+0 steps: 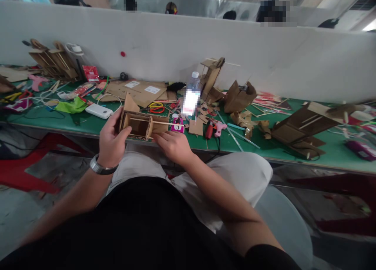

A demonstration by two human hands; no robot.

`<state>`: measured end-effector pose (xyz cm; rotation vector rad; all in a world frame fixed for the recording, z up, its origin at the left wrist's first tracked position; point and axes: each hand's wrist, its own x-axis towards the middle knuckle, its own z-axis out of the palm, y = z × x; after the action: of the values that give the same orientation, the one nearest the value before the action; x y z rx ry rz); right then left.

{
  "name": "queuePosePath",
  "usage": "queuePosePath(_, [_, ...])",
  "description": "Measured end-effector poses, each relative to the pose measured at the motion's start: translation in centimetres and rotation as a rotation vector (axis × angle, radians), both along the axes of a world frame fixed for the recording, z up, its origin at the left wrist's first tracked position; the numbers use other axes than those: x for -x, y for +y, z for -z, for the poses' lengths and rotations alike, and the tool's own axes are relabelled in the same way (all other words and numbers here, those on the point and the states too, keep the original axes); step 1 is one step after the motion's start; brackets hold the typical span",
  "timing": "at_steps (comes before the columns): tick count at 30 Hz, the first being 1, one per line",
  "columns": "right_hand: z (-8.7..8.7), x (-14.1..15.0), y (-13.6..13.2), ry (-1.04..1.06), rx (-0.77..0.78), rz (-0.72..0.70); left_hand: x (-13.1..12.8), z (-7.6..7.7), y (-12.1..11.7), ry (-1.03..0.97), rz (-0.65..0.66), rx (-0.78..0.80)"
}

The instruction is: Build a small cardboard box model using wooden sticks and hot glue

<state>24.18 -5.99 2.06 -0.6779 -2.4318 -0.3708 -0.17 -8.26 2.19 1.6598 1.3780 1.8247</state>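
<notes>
One open cardboard box (140, 127) held at the edge of a green table (202, 144)

Head view: A seated worker's left hand (113, 141) clamps the box's left end, thumb over the near wall, apparently to brace it and leave its open side facing up. The right hand (175, 146) curls its fingers together at the lower right corner, perhaps to steady that end; whether they pinch anything cannot be told. A slim wooden stick (164, 123) runs across the box and juts out to the right. The box sits above the table's near edge, within easy reach of the lap, while a pink glue gun (219, 126) lies to the right, beside scraps.
</notes>
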Motion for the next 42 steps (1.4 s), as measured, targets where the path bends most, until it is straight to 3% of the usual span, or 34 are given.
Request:
queuePosePath(5, [-0.4,0.4,-0.1,0.045,0.025,-0.002,-0.2,1.4,1.4,-0.030,-0.087,-0.029])
queuePosePath(8, [-1.4,0.0,-0.4,0.149,0.059,-0.076,-0.2,1.3,1.7,0.036,-0.167,-0.130])
queuePosePath(11, [-2.8,-1.2,-0.5,0.313,-0.052,-0.127,0.0,0.5,1.6,0.134,-0.257,-0.199])
queuePosePath(15, [-3.9,-2.4,-0.3,0.423,-0.146,0.036,-0.2,-0.4,0.8,0.214,-0.314,-0.264])
queuePosePath(25, [-2.2,-2.1,1.2,0.229,0.167,0.313,-1.1,-1.0,-0.1,0.223,-0.245,-0.333])
queuePosePath(29, [-2.2,-2.2,1.2,0.206,0.134,0.286,-0.8,-1.0,0.3,0.220,-0.236,-0.243])
queuePosePath(35, [-2.0,-1.7,1.0,0.229,0.098,0.272,-0.1,0.4,1.8,0.049,-0.165,-0.086])
queuePosePath(38, [-1.8,-1.4,0.8,0.221,0.136,0.315,-0.1,0.6,1.8,0.085,-0.190,-0.084])
queuePosePath(42, [-1.9,-1.0,0.4,0.263,0.277,0.335,-0.4,-0.3,1.0,0.173,-0.252,-0.120])
